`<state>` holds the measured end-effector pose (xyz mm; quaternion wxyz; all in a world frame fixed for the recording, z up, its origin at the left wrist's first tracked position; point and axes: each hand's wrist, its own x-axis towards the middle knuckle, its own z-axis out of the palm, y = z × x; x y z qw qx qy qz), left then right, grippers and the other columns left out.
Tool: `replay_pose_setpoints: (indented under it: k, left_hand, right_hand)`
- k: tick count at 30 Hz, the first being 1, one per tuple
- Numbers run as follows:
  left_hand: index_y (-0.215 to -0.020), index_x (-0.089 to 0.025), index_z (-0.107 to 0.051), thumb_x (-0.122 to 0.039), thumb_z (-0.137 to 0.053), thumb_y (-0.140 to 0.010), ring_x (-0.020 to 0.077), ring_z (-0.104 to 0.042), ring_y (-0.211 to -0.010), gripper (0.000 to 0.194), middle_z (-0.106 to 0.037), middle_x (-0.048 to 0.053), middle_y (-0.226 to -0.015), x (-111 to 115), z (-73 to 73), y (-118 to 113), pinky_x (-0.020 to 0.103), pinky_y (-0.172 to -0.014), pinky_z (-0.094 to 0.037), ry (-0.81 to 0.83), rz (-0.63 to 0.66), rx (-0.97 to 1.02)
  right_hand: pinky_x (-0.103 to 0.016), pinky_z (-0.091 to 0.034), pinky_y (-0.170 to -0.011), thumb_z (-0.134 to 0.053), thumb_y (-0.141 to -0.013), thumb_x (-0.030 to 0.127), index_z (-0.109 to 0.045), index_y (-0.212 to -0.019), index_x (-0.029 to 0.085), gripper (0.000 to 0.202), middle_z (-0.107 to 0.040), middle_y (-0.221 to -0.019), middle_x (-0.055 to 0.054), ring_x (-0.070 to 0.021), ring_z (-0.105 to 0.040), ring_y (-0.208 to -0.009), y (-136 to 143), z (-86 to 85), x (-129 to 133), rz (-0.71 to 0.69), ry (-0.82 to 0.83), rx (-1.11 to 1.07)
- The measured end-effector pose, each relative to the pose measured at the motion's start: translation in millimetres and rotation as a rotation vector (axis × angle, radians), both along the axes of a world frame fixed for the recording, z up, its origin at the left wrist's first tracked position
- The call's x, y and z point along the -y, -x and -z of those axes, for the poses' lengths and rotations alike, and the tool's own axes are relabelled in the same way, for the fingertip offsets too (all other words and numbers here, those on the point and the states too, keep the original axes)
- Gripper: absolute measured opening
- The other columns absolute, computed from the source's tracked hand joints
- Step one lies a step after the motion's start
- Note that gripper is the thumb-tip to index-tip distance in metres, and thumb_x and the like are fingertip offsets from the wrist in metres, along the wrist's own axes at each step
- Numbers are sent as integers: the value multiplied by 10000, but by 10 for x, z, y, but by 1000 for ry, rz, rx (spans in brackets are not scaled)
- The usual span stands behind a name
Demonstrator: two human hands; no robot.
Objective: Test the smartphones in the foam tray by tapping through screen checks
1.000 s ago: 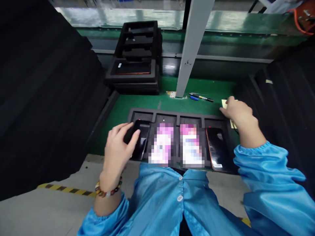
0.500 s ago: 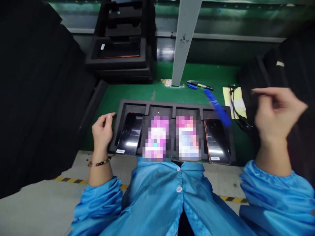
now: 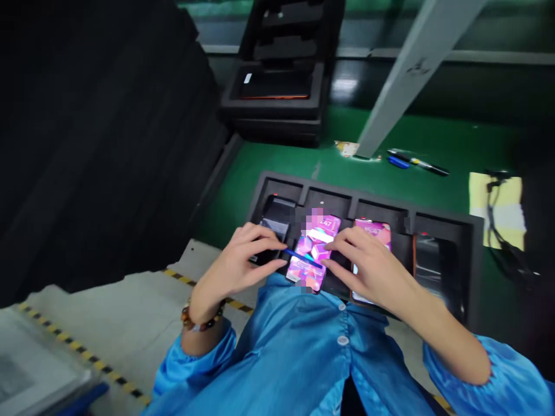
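A dark foam tray [image 3: 476, 260] holds several phones in separate compartments. My left hand [image 3: 240, 260] is over the leftmost phone [image 3: 276, 216], thumb and fingers apart, fingertips at the left edge of a lit pink-purple phone [image 3: 310, 276]. A thin blue strip [image 3: 303, 258] crosses this screen, its ends close to the fingertips of both hands. My right hand [image 3: 368, 260] reaches in from the right, thumb and fingers apart at the lit phone's right edge. It partly covers another lit phone [image 3: 381, 231]. The rightmost phone [image 3: 437, 271] has a dark screen.
Stacked dark trays [image 3: 273, 107], the top one holding a phone, stand behind on the green table [image 3: 277, 156]. A grey post [image 3: 399, 81] rises behind the tray. Pens [image 3: 418, 163] lie near it. Yellow paper [image 3: 514, 196] with black cables is at right. Black material [image 3: 108, 127] fills the left.
Both hands have come inward over the tray, the right one from far out at the right. The blurred blue strip above the right compartment is gone from there; a blue strip now crosses the lit phone.
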<state>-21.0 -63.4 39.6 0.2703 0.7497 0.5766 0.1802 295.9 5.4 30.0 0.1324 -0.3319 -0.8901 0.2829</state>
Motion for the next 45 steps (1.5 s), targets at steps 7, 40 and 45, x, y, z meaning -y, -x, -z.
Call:
replay_pose_setpoints:
  k: [7,40,45]
  left_hand:
    - [-1204,-268,-792,-357,-705,-1070,247,-581,-1041,183,-686,71,-1140,-296,-37,-98,396,-858,-409,31,184,-271]
    - [-945,-144,-707,-574,-689,-1008,134,-681,-897,435,-726,-56,-841,-793,1082,657,399,-838,-459,-257,-727,315]
    - [-955,-83,-679,-520,-626,-1048,159,-731,-919,450,-677,-32,-767,-767,1044,648,376,-769,-369,-282,-698,241]
  right_hand:
    - [-466,-567,-922,-569,-1121,361,-736,-1179,196,241,-743,-1132,-117,-278,-676,-1023,97,76,-32,15,-13,-16]
    - [-239,-444,-421,-912,-878,383,-530,-786,256,413,-647,-553,64,-134,-578,-422,-1417,392,1136,1232,238,-652]
    - [-264,-398,-417,-937,-850,353,-519,-720,259,448,-585,-546,84,-119,-531,-411,-1432,392,1172,1206,166,-582]
